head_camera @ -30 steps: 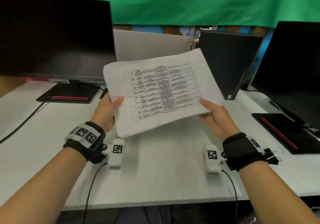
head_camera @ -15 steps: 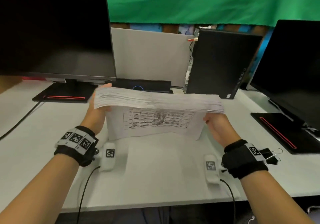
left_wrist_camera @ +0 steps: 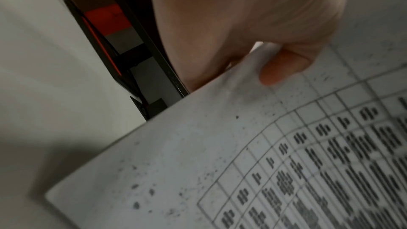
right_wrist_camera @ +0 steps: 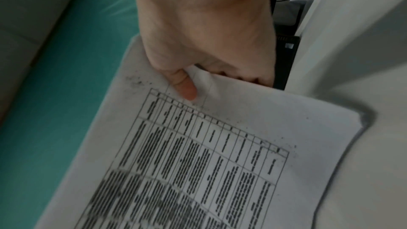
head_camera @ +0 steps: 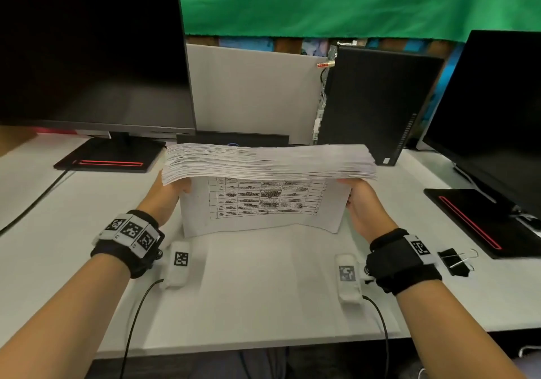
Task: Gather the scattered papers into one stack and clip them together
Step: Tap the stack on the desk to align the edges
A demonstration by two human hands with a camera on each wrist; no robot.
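Above white desk (head_camera: 248,290), both hands pinch upright thick paper stack (head_camera: 263,203), edges uneven.

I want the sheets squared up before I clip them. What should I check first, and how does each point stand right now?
1. Left hand grips the paper stack: ok.
2. Right hand grips the other end: ok.
3. Stack stands on edge on the desk: ok.
4. Top edges flush: not ok, sheets fan out.
5. Binder clip lies close to the right wrist: ok.
6. No loose sheets elsewhere: cannot tell.
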